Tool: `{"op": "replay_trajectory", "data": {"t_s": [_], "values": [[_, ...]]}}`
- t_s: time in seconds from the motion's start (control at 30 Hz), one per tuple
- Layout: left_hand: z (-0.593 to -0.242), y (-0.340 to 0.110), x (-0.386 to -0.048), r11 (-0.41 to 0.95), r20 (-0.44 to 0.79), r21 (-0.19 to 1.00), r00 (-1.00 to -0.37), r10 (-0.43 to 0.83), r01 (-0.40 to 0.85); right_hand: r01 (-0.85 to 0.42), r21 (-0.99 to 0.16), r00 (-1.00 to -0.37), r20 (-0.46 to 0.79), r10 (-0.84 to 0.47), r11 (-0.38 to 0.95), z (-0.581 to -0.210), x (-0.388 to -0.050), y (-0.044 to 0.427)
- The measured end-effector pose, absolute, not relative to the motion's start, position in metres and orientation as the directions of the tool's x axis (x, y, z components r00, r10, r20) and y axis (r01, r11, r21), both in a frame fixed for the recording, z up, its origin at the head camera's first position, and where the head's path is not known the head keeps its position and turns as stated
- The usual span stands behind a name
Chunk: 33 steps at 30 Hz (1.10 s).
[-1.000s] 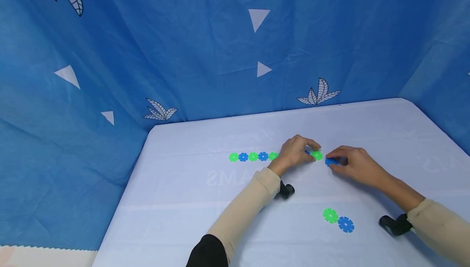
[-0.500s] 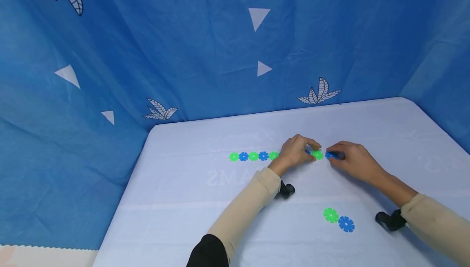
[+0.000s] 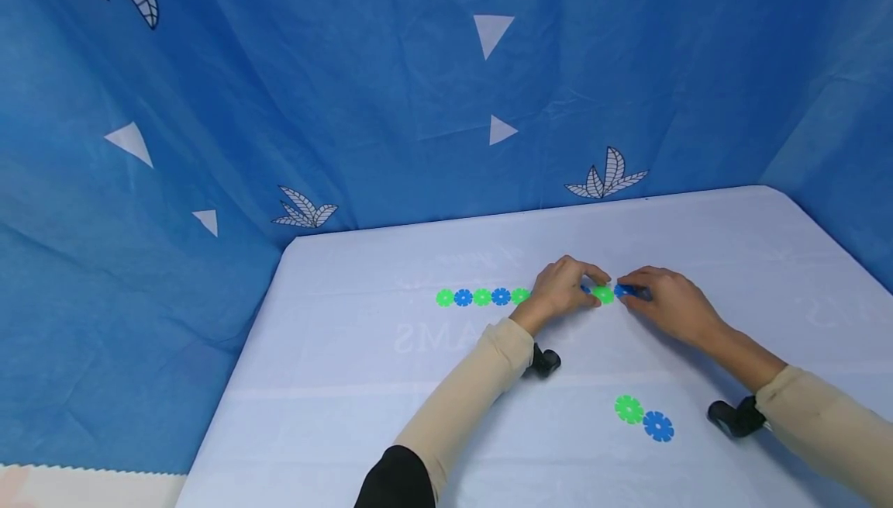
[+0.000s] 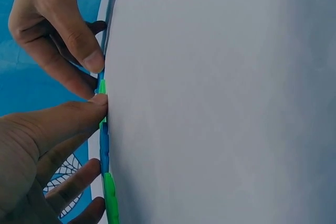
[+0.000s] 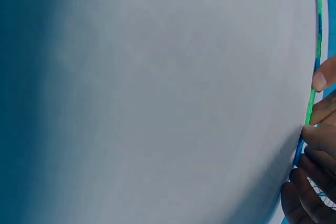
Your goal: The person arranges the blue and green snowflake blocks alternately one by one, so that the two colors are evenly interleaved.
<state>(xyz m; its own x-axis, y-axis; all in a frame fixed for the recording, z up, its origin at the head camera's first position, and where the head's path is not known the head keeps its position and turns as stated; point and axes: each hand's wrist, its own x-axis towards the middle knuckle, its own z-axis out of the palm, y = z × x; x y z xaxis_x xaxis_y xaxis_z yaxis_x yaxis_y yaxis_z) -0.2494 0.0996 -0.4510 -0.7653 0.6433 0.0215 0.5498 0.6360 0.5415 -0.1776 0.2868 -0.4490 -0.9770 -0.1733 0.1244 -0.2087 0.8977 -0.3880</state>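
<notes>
A row of interlocking notched plastic discs, green and blue in turn, lies across the white table; a green disc forms its left end. My left hand covers part of the row and pinches the green disc at the right end between thumb and finger. With thumb and fingertips my right hand holds a blue disc at that green disc's right edge. In the left wrist view the blue disc is mostly behind the right hand. Whether the two discs' notches are joined, I cannot tell.
A loose green disc and a loose blue disc lie nearer the front of the table. A blue cloth hangs along the back and sides. Black wrist cameras sit below both forearms.
My right hand has moved slightly left and away from me, bringing the blue disc up to the green disc at the row's end. The left hand has stayed in place.
</notes>
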Motion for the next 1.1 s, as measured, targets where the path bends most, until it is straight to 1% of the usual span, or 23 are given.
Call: {"op": "replay_trajectory", "data": {"t_s": [0.4,0.63,0.87,1.1], "values": [[-0.449,0.098,-0.25,0.608,0.04,0.558,-0.75,0.66,0.565,-0.169,-0.437,-0.985,0.105,-0.137,0.883,-0.449,-0.178,0.286],[-0.449,0.098,-0.249,0.613,0.032,0.563,-0.756,0.654,0.554,-0.174,-0.453,-0.985,0.101,-0.143,0.874,-0.447,-0.174,0.286],[-0.449,0.098,-0.247,0.619,0.015,0.576,-0.764,0.645,0.534,-0.219,-0.476,-0.976,0.112,-0.188,0.852,-0.442,-0.15,0.292],[-0.45,0.097,-0.246,0.618,0.016,0.583,-0.768,0.641,0.527,-0.241,-0.466,-0.969,0.07,-0.236,0.851,-0.444,-0.114,0.291]]}}
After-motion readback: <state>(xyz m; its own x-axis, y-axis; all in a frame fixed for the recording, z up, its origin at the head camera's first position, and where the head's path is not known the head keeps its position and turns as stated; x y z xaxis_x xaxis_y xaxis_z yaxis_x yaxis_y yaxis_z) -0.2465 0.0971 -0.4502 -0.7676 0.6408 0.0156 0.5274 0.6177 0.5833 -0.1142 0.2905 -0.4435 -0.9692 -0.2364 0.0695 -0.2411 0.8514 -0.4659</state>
